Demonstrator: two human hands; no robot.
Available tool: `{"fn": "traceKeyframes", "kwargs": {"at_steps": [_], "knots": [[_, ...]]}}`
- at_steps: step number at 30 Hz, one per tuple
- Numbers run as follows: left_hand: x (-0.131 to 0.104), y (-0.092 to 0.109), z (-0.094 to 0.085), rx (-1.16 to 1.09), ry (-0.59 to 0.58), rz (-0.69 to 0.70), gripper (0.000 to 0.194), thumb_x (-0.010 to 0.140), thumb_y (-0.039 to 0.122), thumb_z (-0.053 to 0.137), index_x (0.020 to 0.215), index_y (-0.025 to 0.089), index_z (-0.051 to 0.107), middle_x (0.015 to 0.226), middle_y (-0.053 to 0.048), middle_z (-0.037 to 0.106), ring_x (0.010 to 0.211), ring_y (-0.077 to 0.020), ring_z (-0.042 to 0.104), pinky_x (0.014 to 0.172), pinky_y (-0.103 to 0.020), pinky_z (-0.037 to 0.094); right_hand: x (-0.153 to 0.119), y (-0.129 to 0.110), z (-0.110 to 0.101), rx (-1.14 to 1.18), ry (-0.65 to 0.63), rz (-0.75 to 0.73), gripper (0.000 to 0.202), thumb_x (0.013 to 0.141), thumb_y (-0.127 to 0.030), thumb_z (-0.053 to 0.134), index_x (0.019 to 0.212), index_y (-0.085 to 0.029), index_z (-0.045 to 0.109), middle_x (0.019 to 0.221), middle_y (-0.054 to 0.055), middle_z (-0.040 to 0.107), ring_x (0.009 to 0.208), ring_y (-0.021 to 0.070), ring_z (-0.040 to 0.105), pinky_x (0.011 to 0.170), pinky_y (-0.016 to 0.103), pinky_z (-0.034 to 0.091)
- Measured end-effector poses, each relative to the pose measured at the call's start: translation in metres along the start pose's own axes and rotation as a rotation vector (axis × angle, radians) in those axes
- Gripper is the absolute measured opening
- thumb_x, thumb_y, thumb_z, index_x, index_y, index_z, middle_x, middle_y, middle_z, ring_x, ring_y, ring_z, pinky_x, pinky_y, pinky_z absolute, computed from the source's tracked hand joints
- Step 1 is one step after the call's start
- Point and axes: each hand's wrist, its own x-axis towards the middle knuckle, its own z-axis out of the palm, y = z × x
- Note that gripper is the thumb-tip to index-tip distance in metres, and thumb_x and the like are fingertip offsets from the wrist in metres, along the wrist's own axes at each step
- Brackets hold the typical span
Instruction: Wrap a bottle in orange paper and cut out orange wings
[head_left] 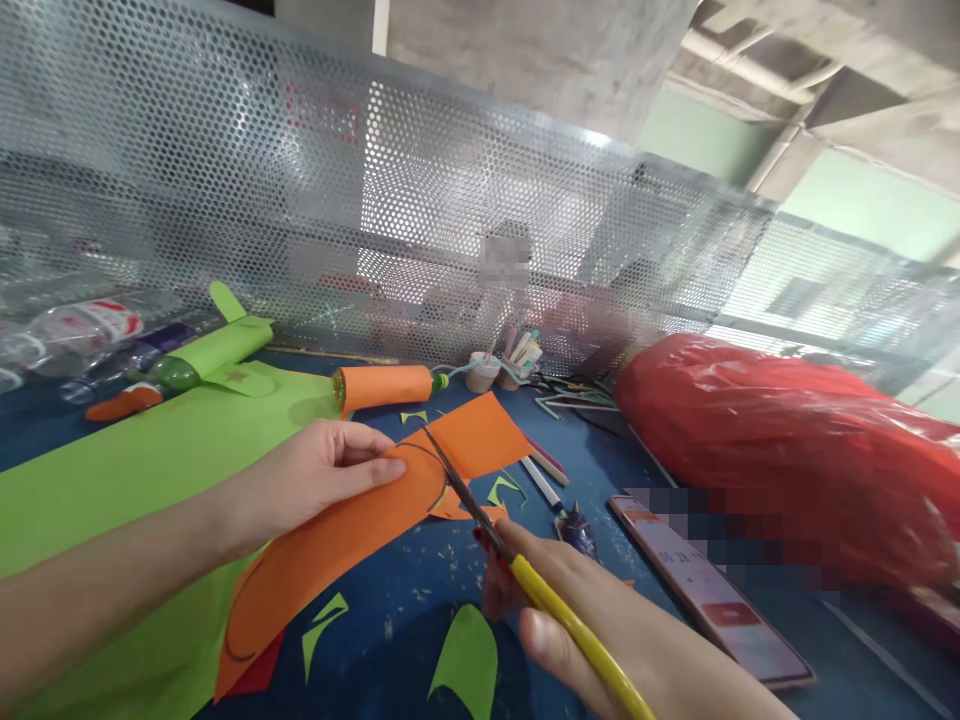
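My left hand (334, 470) pinches the upper edge of a long strip of orange paper (330, 550) with dark curved lines drawn at both ends. Yellow-handled scissors (566, 620) are gripped in my right hand (555, 590). Their blades lie across the orange strip, just outside the drawn curve beside my left thumb. Past the blades, a square orange flap (480, 435) sticks out to the upper right. Orange scraps lie beneath the blades. A green paper piece (469, 660) with a rounded end rests on the blue table below.
A large green sheet (112, 500) covers the left side. Behind stand a green-wrapped bottle (217, 350), an orange-wrapped bottle (390, 387) and cups of pens (517, 365). To the right lie a phone (712, 590) and a red plastic bag (772, 460). A perforated metal screen (300, 200) runs along the back.
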Motion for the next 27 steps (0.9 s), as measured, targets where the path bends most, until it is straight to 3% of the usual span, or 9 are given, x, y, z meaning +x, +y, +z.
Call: {"fn": "traceKeyframes", "kwargs": {"at_steps": [11, 27], "knots": [[-0.0033, 0.0034, 0.0011, 0.021, -0.069, -0.028, 0.015, 0.080, 0.037, 0.070, 0.078, 0.024, 0.077, 0.080, -0.003, 0.079, 0.068, -0.0171, 0.072, 0.060, -0.020, 0.054, 0.0001, -0.0006, 0.0027, 0.042, -0.006, 0.001, 0.063, 0.089, -0.071, 0.030, 0.101, -0.019, 0.062, 0.082, 0.008, 0.067, 0.069, 0.0206, 0.059, 0.064, 0.029, 0.048], [-0.0024, 0.0041, -0.0012, 0.033, -0.100, -0.056, 0.018, 0.080, 0.039, 0.069, 0.086, 0.024, 0.077, 0.082, -0.003, 0.079, 0.071, -0.0173, 0.073, 0.063, -0.021, 0.054, 0.0060, -0.0036, 0.0026, 0.006, -0.005, -0.012, 0.079, 0.087, -0.076, 0.016, 0.102, -0.015, 0.064, 0.073, 0.008, 0.064, 0.059, 0.0194, 0.056, 0.053, 0.028, 0.043]]}}
